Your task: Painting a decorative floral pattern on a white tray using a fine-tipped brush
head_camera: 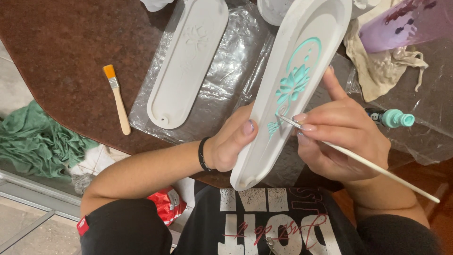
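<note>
My left hand (pixel 232 140) grips the near end of a long white oval tray (pixel 262 141), tilted up off the table. A raised lotus design (pixel 293 82) on the tray is painted teal. My right hand (pixel 340 133) pinches a thin pale-handled paintbrush (pixel 373 166), its tip touching the lower part of the teal design. The index finger rests against the tray's right rim.
A second unpainted white oval tray (pixel 186 61) lies on clear plastic sheet (pixel 245 42). An orange-tipped flat brush (pixel 117 98) lies on the brown table (pixel 61 52). A teal paint bottle (pixel 394 118), a stained cloth (pixel 377 66) and a purple cup (pixel 406 23) sit at right. Green cloth (pixel 33 141) lies at left.
</note>
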